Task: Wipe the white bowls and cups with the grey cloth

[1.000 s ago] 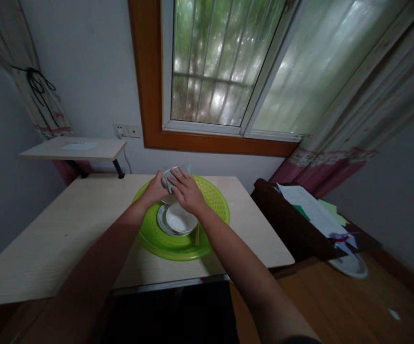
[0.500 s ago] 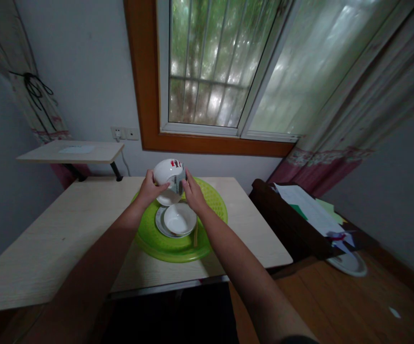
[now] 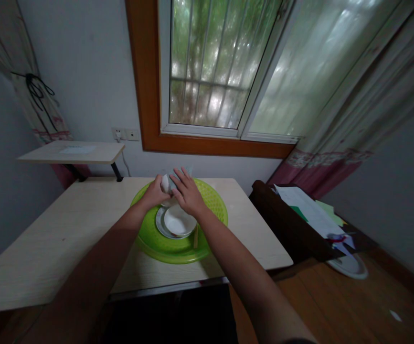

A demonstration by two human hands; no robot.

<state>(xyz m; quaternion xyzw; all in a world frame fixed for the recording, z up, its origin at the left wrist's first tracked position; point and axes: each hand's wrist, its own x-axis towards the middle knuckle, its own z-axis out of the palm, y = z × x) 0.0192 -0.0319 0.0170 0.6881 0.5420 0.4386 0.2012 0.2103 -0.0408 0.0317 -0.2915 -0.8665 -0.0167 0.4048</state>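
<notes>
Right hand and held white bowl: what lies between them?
In the head view, a pale grey-blue cloth lies between the right hand and the held white bowl.

- The left hand [image 3: 155,193] grips a white bowl [image 3: 164,184] above a green tray [image 3: 181,254].
- The right hand [image 3: 189,195] holds a pale cloth [image 3: 171,181] against it.
- In the tray, another bowl [image 3: 180,220] sits on a plate [image 3: 160,224] beside chopsticks [image 3: 196,237].

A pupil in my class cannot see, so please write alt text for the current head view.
A person's left hand grips a white bowl and the right hand holds a greyish cloth to it, above a round green tray, where another bowl sits on a plate. Beyond the table is a window.
</notes>
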